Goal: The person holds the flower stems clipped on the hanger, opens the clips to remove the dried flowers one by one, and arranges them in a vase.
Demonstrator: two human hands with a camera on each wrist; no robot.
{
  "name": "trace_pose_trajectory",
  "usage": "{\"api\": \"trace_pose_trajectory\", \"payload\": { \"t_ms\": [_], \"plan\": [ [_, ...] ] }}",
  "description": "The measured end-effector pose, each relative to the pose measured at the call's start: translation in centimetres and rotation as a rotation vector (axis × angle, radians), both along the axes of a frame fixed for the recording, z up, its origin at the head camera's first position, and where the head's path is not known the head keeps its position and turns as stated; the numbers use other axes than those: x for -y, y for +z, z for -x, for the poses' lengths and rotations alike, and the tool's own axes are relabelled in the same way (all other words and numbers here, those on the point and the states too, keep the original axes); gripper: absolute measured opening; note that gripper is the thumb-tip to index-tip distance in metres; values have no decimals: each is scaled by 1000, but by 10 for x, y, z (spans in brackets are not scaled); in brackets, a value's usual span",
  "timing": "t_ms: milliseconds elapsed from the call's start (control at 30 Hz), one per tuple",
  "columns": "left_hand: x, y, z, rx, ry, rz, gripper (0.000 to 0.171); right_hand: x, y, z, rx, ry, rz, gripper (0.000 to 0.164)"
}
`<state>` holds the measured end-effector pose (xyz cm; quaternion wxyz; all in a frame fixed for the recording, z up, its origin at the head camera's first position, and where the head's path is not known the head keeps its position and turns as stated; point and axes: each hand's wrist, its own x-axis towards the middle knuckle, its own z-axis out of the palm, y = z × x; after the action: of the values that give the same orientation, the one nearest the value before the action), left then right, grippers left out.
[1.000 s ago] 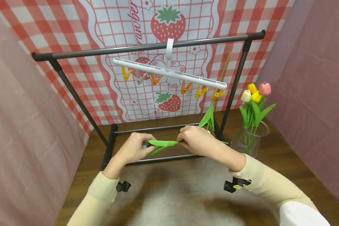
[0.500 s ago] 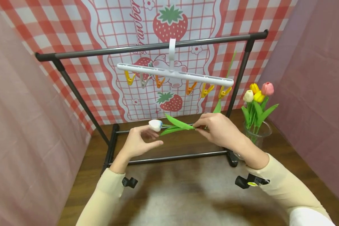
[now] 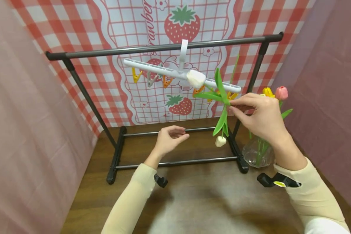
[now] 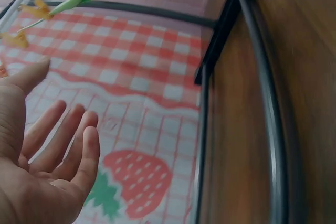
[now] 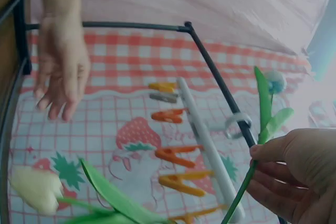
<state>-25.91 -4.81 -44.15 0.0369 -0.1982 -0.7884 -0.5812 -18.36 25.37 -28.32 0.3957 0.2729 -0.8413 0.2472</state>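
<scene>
My right hand pinches the stem of a white tulip just below its green leaves, in front of the right part of the white hanger. In the right wrist view its bloom has a blue tint. A second white tulip hangs head down from the clip at the hanger's right end. Below the hanger, my left hand is held in the air with nothing in it. In the left wrist view its fingers are spread and loosely bent.
A dark metal rack carries the hanger, whose yellow, grey and orange clips dangle below. A glass vase with several tulips stands right of the rack, partly behind my right arm. A checked strawberry cloth hangs behind.
My left hand has let go of the tulip and shifted right. My right hand has raised the tulip up and to the right, its bloom now before the hanger.
</scene>
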Motion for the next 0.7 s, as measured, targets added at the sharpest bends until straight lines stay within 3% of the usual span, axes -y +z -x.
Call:
{"api": "trace_pose_trajectory", "payload": {
  "t_ms": [200, 367, 533, 700],
  "plan": [
    [-45, -3, 8, 95, -66, -155, 45, -17, 8, 2, -38, -26, 171, 16],
    [-83, 1, 9, 122, -128, -200, 57, -27, 13, 3, -54, -37, 362, 13],
    [-119, 7, 8, 127, -93, -226, 60, -35, 14, 4, -75, -63, 486, 14],
    [-139, 14, 5, 118, -68, -250, 56, -38, 15, 3, -82, -87, 545, 12]
  ]
}}
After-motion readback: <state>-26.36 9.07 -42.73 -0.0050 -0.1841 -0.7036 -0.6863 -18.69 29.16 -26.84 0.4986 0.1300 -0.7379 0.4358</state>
